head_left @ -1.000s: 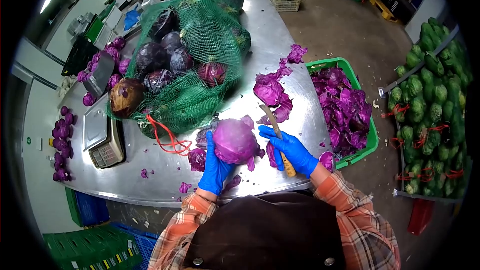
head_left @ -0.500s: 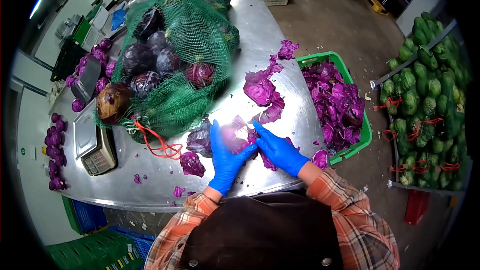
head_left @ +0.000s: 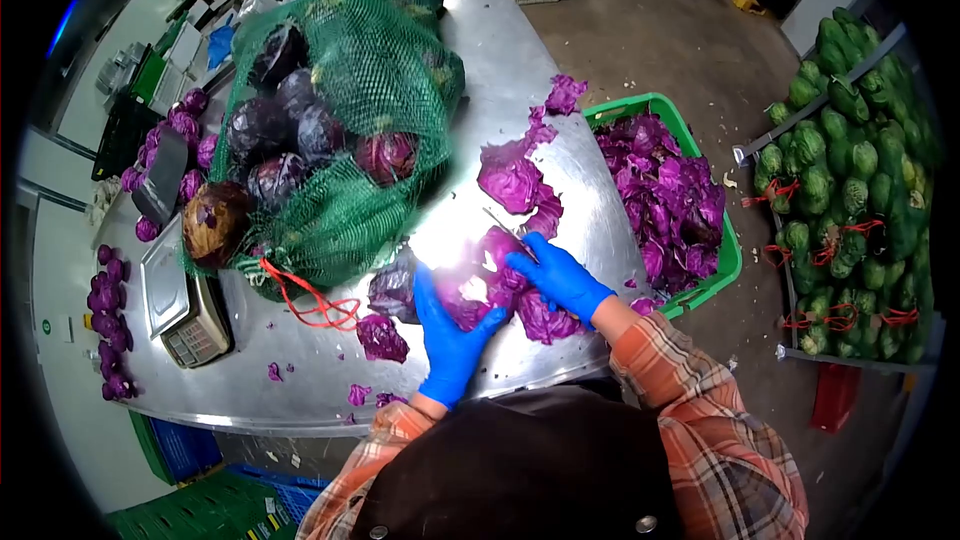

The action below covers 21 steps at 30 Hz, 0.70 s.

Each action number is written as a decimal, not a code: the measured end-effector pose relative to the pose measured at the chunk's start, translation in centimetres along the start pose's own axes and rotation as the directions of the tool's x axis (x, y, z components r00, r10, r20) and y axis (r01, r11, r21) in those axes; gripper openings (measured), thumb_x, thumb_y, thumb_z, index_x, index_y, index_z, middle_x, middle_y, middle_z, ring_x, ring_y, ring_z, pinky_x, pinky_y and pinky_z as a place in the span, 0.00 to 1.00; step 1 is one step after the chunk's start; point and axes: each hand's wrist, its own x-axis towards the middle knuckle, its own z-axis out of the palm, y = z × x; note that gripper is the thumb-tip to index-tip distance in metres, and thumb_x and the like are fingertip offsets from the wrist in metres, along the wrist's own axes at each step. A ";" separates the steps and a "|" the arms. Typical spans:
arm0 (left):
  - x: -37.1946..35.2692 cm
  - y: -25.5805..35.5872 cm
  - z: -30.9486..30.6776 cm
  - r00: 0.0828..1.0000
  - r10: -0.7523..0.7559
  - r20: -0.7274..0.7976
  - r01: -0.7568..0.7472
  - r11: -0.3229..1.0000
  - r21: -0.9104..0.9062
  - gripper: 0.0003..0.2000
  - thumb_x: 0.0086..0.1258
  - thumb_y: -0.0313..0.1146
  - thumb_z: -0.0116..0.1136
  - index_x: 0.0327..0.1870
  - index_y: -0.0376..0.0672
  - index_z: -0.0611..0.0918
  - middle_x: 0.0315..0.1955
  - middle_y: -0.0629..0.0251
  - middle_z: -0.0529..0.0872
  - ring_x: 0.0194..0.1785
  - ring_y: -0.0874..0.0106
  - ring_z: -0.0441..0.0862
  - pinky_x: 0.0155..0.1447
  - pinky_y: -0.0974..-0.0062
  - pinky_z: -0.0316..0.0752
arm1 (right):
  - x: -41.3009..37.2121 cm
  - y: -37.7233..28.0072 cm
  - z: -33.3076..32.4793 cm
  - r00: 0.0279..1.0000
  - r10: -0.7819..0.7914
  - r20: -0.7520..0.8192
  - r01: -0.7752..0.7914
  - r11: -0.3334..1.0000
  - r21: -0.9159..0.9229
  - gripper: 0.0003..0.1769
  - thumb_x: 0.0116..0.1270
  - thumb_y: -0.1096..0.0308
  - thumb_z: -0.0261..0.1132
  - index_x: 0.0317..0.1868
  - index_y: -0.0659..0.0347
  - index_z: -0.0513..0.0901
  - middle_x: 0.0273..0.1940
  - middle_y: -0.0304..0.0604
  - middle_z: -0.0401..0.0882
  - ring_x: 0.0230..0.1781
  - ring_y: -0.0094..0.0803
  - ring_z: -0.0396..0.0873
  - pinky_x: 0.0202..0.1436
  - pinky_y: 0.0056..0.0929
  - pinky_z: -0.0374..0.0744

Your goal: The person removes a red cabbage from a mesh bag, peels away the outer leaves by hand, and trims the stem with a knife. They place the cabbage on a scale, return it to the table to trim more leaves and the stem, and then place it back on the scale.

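My left hand (head_left: 450, 338), in a blue glove, cups a peeled red cabbage (head_left: 466, 302) on the metal table from its left side. My right hand (head_left: 566, 282), also gloved in blue, is closed at the cabbage's right side around a small knife (head_left: 504, 224); only its thin blade shows, pointing up and left. Glare washes out part of the cabbage. Loose purple leaves (head_left: 547, 318) lie below my right hand, and more leaves (head_left: 510, 180) are spread beyond it. A dark unpeeled cabbage (head_left: 393, 285) sits just left of my left fingers.
A green net sack (head_left: 385, 70) of red cabbages with a red tie (head_left: 310, 302) fills the table's left half. Beside it stand a scale (head_left: 190, 325) and peeled cabbages (head_left: 110, 310). A green crate (head_left: 735, 265) of leaves is at right, near bagged green vegetables (head_left: 850, 180).
The cabbage between my hands has turned, showing more of its purple side. My right hand has shifted slightly left and up, and the blade now shows. The whole view has shifted a little.
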 end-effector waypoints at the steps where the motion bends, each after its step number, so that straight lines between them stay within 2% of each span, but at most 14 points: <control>1: -0.2 -0.4 -0.3 1.000 -0.016 0.017 0.017 0.999 -0.043 0.58 0.48 0.45 0.79 0.75 0.34 0.50 0.72 0.46 0.54 0.75 0.55 0.54 0.76 0.61 0.51 | -0.3 0.6 0.6 1.000 -0.018 -0.022 0.018 1.000 -0.022 0.25 0.71 0.51 0.54 0.57 0.63 0.76 0.48 0.59 0.81 0.50 0.49 0.80 0.55 0.39 0.75; 3: -0.7 -1.4 -1.1 0.998 -0.024 0.052 0.031 0.990 -0.135 0.57 0.49 0.43 0.78 0.76 0.38 0.49 0.74 0.51 0.52 0.76 0.57 0.52 0.77 0.62 0.49 | 1.0 4.0 2.1 0.997 -0.005 -0.079 0.000 0.998 -0.069 0.26 0.71 0.51 0.55 0.59 0.63 0.75 0.46 0.59 0.82 0.48 0.49 0.81 0.53 0.40 0.76; 4: -0.7 -2.3 -1.5 0.992 -0.056 0.109 0.088 0.947 -0.310 0.56 0.51 0.40 0.77 0.76 0.38 0.47 0.75 0.54 0.50 0.77 0.60 0.50 0.78 0.64 0.48 | 1.7 4.7 2.0 0.993 0.018 -0.119 -0.030 0.995 -0.095 0.27 0.70 0.51 0.56 0.61 0.62 0.74 0.45 0.59 0.82 0.48 0.48 0.81 0.52 0.40 0.77; 5: -0.7 -2.7 -2.4 0.983 -0.062 0.171 0.124 0.917 -0.380 0.56 0.52 0.37 0.76 0.76 0.39 0.46 0.75 0.55 0.49 0.77 0.61 0.50 0.78 0.64 0.49 | 1.4 5.4 1.4 0.986 0.165 -0.039 -0.163 0.986 0.046 0.31 0.69 0.51 0.57 0.67 0.57 0.68 0.42 0.58 0.83 0.42 0.49 0.82 0.48 0.40 0.78; 7: -0.4 -0.6 -4.3 0.944 -0.095 0.316 0.272 0.764 -0.584 0.53 0.56 0.30 0.72 0.77 0.41 0.44 0.76 0.58 0.49 0.76 0.64 0.53 0.77 0.65 0.53 | 0.8 5.8 1.2 0.998 0.058 -0.039 -0.059 0.998 -0.035 0.33 0.69 0.49 0.58 0.69 0.57 0.65 0.42 0.57 0.83 0.39 0.46 0.82 0.45 0.41 0.78; 8: -0.4 0.5 -4.9 0.931 -0.163 0.326 0.335 0.734 -0.591 0.53 0.56 0.30 0.72 0.77 0.42 0.44 0.75 0.57 0.50 0.76 0.64 0.54 0.76 0.65 0.54 | 0.4 5.9 1.4 0.999 0.011 -0.031 -0.013 0.997 -0.072 0.34 0.69 0.49 0.58 0.70 0.57 0.64 0.42 0.56 0.83 0.37 0.44 0.81 0.44 0.41 0.79; 10: -0.2 2.1 -5.2 0.890 -0.296 0.347 0.454 0.654 -0.606 0.52 0.57 0.30 0.71 0.77 0.44 0.44 0.75 0.57 0.52 0.75 0.64 0.56 0.76 0.65 0.56 | -1.6 3.1 0.2 0.974 0.206 0.098 -0.218 0.965 0.144 0.36 0.69 0.50 0.61 0.71 0.59 0.62 0.39 0.49 0.80 0.29 0.33 0.77 0.34 0.34 0.77; 12: -0.5 -1.0 -2.8 0.961 -0.208 0.181 0.265 0.884 -0.386 0.53 0.56 0.34 0.74 0.77 0.43 0.46 0.72 0.54 0.57 0.73 0.63 0.60 0.73 0.66 0.60 | -2.3 3.4 -1.1 0.948 0.293 0.120 -0.313 0.926 0.213 0.35 0.70 0.52 0.63 0.71 0.59 0.62 0.34 0.43 0.77 0.21 0.26 0.73 0.21 0.28 0.75; 13: 0.0 0.0 -2.7 0.963 -0.186 0.193 0.251 0.878 -0.407 0.53 0.55 0.34 0.74 0.77 0.41 0.47 0.71 0.54 0.60 0.71 0.63 0.63 0.72 0.66 0.61 | -1.8 4.7 -1.3 0.997 0.070 -0.032 -0.069 0.997 0.025 0.34 0.71 0.53 0.61 0.72 0.58 0.62 0.37 0.44 0.76 0.27 0.28 0.76 0.30 0.28 0.78; 14: 0.4 1.0 -2.7 0.964 -0.163 0.210 0.240 0.873 -0.425 0.53 0.55 0.35 0.75 0.76 0.40 0.48 0.69 0.54 0.63 0.70 0.63 0.65 0.72 0.66 0.62 | -2.0 5.9 -2.0 0.986 -0.073 -0.147 0.055 0.991 -0.121 0.33 0.73 0.53 0.58 0.73 0.56 0.61 0.43 0.46 0.78 0.39 0.31 0.80 0.43 0.29 0.79; 16: 0.4 1.2 -2.5 0.956 -0.177 0.233 0.263 0.866 -0.425 0.52 0.54 0.34 0.76 0.76 0.40 0.50 0.67 0.54 0.65 0.68 0.63 0.67 0.71 0.66 0.64 | -3.0 3.9 -2.9 0.973 -0.215 -0.080 0.205 0.971 -0.119 0.32 0.74 0.53 0.57 0.73 0.55 0.60 0.53 0.53 0.78 0.49 0.39 0.81 0.55 0.33 0.76; 18: 0.7 1.6 -2.4 0.940 -0.197 0.279 0.305 0.852 -0.424 0.51 0.53 0.34 0.76 0.75 0.39 0.51 0.65 0.55 0.68 0.67 0.64 0.69 0.70 0.67 0.66 | -3.8 1.2 -2.1 0.967 -0.193 0.166 0.223 0.956 -0.189 0.34 0.73 0.53 0.57 0.75 0.53 0.58 0.63 0.57 0.73 0.55 0.48 0.79 0.59 0.38 0.75; 19: 1.0 2.2 -2.6 0.928 -0.215 0.304 0.335 0.841 -0.426 0.51 0.52 0.33 0.76 0.74 0.39 0.53 0.64 0.55 0.68 0.66 0.64 0.69 0.69 0.67 0.67 | -4.0 0.2 -1.4 0.935 -0.284 0.213 0.330 0.916 -0.228 0.37 0.73 0.51 0.56 0.76 0.51 0.53 0.66 0.59 0.68 0.57 0.56 0.76 0.60 0.42 0.74; 21: 1.3 2.1 -2.6 0.917 -0.225 0.330 0.359 0.826 -0.434 0.48 0.52 0.31 0.77 0.72 0.39 0.56 0.63 0.55 0.70 0.66 0.66 0.69 0.67 0.69 0.70 | -3.7 -1.3 -0.3 0.918 -0.311 0.247 0.374 0.885 -0.278 0.38 0.73 0.50 0.55 0.77 0.49 0.50 0.63 0.61 0.71 0.54 0.58 0.77 0.58 0.45 0.75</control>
